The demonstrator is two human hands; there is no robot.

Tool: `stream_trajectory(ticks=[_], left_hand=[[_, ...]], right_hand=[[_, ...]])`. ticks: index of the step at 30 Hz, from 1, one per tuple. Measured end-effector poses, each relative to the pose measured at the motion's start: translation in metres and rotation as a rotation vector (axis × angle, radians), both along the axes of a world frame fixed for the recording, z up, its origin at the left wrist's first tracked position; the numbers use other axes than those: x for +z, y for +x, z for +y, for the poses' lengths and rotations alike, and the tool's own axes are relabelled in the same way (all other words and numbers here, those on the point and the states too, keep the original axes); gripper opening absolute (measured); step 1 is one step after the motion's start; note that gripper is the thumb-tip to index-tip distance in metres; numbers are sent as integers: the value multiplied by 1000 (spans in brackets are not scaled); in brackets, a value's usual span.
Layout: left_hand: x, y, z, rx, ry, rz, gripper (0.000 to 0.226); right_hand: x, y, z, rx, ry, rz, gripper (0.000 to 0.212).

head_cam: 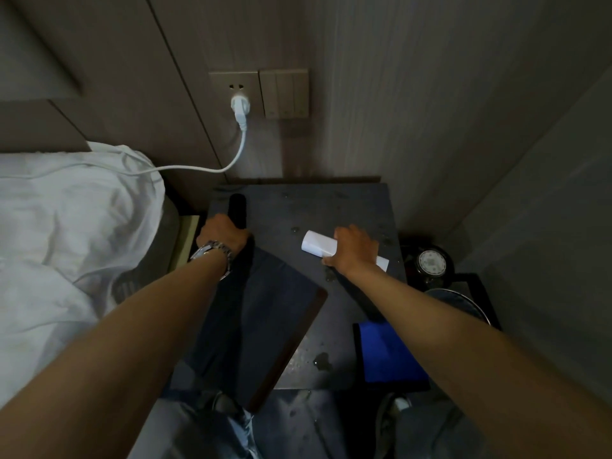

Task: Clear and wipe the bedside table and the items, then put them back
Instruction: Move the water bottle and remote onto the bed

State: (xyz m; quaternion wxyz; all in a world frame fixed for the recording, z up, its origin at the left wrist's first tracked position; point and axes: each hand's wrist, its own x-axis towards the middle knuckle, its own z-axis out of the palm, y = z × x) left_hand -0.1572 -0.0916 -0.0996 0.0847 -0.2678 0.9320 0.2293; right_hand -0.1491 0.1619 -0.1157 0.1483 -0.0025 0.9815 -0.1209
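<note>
I am seeing the left hand (222,234), a metal watch (214,252) on its wrist, curling closed around the near end of a black cylindrical object (237,209) that is lying along the left edge of the desk (347,207). The fingers are wrapping it tightly; its far end is sticking out beyond the knuckles toward the wall.

The right hand (355,249) is pressing down on a white folded cloth or paper (318,244) near the middle-right of the desk, fingers bent and half closed over it, thumb lying on the desk surface. Part of the white piece is showing on both sides of the hand.

A dark book or folder (265,323) is lying tilted across the front-left of the desk, its near corner overhanging the edge. Water droplets and a small puddle (322,361) are sitting on the dark top. A blue flat item (390,354) is lying at the front-right corner.

To the right, on a lower stand, I am noting a black kettle (430,262) with a round patterned lid; I cannot tell its contents. White bedding (73,207) is lying to the left, a white cable (205,167) running over it up to the wall socket (233,91).
</note>
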Motion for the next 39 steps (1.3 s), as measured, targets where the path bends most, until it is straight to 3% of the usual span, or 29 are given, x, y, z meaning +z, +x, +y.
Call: stream_trajectory(ticks=[5,10,17,21,23,27,31,39], left_hand=[[10,5,1,23,34,81,41],[17,15,-5,63,137,132,42],[10,26,-27,192,398,179,31],[46,46,-27,273,531,278,30],[61,57,-37,305,558,319,32],[85,79,-66,353,600,397,12],[106,99,-107,418,555,442,33],[108,117,-201,541,455,475,33]], right_hand=[[11,0,-7,21,-42,75,55],[37,3,-27,-8,-253,121,50],[70,10,-84,-145,-723,-221,40],[80,18,-125,-297,-968,-344,59],[90,22,-151,-329,-1055,-383,53],[107,30,-206,-323,-1150,-419,41],[115,42,-268,-280,-1196,-417,38],[126,54,-368,-107,-1151,-531,31]])
